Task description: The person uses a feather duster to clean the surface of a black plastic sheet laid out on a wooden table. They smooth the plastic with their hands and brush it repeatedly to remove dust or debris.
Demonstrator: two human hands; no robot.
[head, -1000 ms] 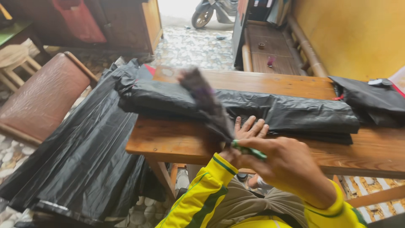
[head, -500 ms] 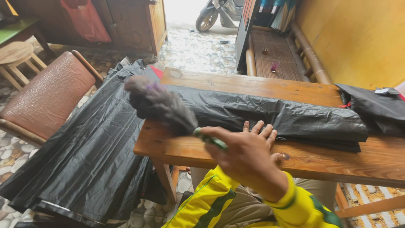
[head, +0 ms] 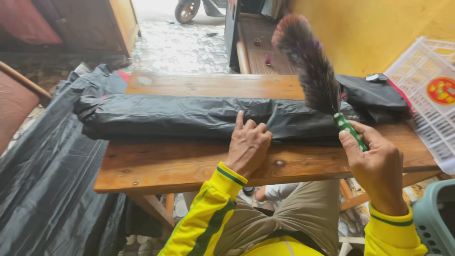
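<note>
The right hand [head: 377, 163], at the lower right of the frame, is closed in a fist round the green handle of a feather duster [head: 308, 64]; the dark plume stands up and leans toward the upper middle of the frame, its base just above the black plastic. The left hand [head: 249, 144], at the centre, lies palm down with fingers spread, pressing the near edge of a long folded bundle of black plastic sheeting [head: 189, 116]; that bundle lies lengthwise across the wooden table [head: 189, 163], from the left edge almost to the duster, and at the left it runs off the table and hangs toward the floor. A smaller black folded piece [head: 377, 97] sits at the table's right end, touching a white plastic crate [head: 426, 90] at the upper right; a teal basket [head: 436, 218] shows at the lower right corner.

The work in hand looks like dusting the sheeting; done well, in my judgement, it wants the left palm kept flat and firm so the slippery plastic does not slide or bunch; the strokes should run along the fold, light, with the plume's side rather than its tip; the wrist, not the whole arm, should swing, lest the duster knock the piece by the crate.
</note>
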